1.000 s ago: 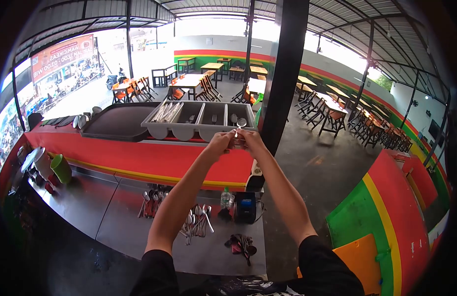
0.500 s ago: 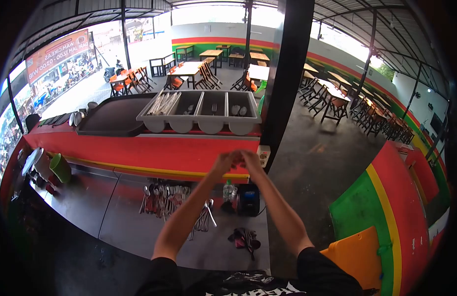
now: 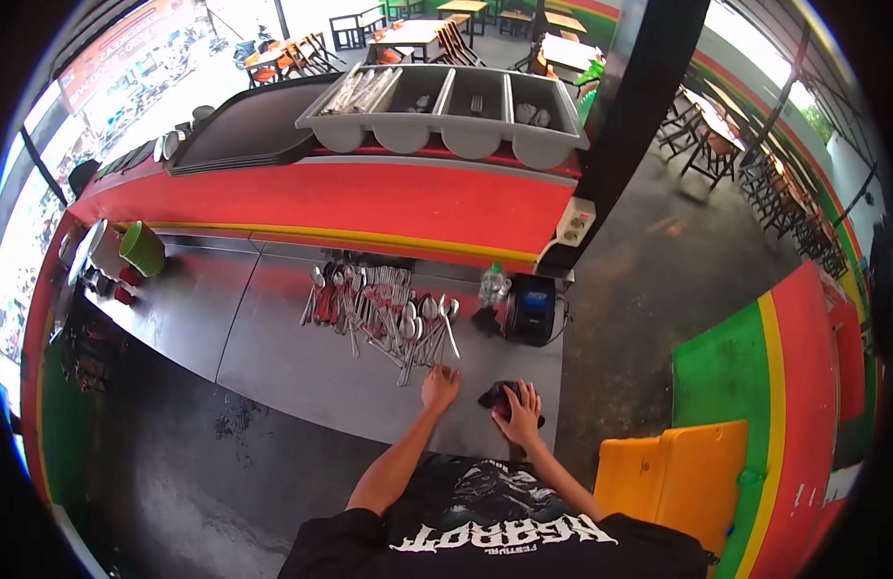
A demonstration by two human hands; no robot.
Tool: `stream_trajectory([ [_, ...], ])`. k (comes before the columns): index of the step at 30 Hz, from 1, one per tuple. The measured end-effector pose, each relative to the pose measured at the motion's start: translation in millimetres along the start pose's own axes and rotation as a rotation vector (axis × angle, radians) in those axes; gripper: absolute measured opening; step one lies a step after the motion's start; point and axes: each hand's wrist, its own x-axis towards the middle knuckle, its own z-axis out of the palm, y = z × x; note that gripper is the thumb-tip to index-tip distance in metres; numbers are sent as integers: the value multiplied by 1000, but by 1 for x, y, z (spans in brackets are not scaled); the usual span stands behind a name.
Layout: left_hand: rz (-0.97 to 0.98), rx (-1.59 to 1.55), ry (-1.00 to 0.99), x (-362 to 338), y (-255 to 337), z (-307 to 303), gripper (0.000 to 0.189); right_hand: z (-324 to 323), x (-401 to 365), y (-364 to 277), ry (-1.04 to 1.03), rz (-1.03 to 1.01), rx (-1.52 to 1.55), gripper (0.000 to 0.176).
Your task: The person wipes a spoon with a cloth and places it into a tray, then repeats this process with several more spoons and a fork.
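1. The left hand (image 3: 439, 386) is laid flat on the steel counter (image 3: 273, 357), just on the near side of the cutlery pile (image 3: 379, 309). Its fingers are spread and nothing is held in them.
2. The right hand (image 3: 520, 415) is placed on a dark cloth (image 3: 497, 393), which lies near the cutlery pile, to its right and nearer the person. The fingers are draped over the cloth; at this small size it cannot be told whether the cloth is gripped or only pressed.
3. The two hands are seen close together but apart.
4. The cutlery pile is made up of spoons and forks fanned out loosely on the counter.
5. Just right of the pile, a small bottle (image 3: 492, 285) and a black device (image 3: 533, 309) are stood.
6. Beyond the pile, on the raised red ledge, a grey divided tray (image 3: 446, 135) is set, with cutlery sorted into its compartments.
7. Well left of the pile, a green cup (image 3: 142, 249) is seen.
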Motion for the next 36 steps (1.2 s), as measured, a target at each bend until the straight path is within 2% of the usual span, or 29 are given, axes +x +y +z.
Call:
stream_trajectory([
  [3, -41, 28, 8, 5, 31, -10, 44, 7, 14, 8, -22, 3, -11, 71],
  [6, -10, 152, 111, 17, 44, -7, 46, 10, 19, 9, -42, 19, -16, 71],
  [9, -109, 172, 25, 32, 56, -10, 41, 12, 17, 9, -48, 36, -9, 72],
  [12, -120, 227, -3, 50, 54, -4, 35, 13, 16, 13, -42, 37, 5, 72],
  [13, -66, 223, -19, 47, 57, -9, 32, 13, 15, 13, -36, 29, 5, 72],
  [16, -36, 162, -23, 67, 18, 13, 28, 13, 16, 7, 48, 12, 33, 65],
  [19, -137, -487, -191, 36, 16, -4, 18, 13, 11, 6, 187, -9, 48, 54],
  [22, -50, -748, -254, -6, 0, -1, 10, 8, 7, 3, 209, 27, 138, 50],
  [25, 72, -755, -262, -52, -9, 8, 11, -8, 10, -18, 135, 323, 436, 45],
  [28, 77, -690, -289, -95, -15, 16, 14, -23, 7, -37, 227, 287, 650, 43],
  [29, 74, -736, -259, -106, -16, 22, 16, -38, 2, -46, 130, 235, 633, 43],
  [32, 112, -817, -197, -136, -30, 49, 23, -44, -16, -56, 35, -39, 655, 42],
  [33, 152, -807, -192, -146, -30, 52, 25, -46, -22, -56, -65, -45, 671, 40],
  [36, 228, -798, -217, -154, -18, 45, 28, -52, -30, -49, 37, -210, 514, 35],
])
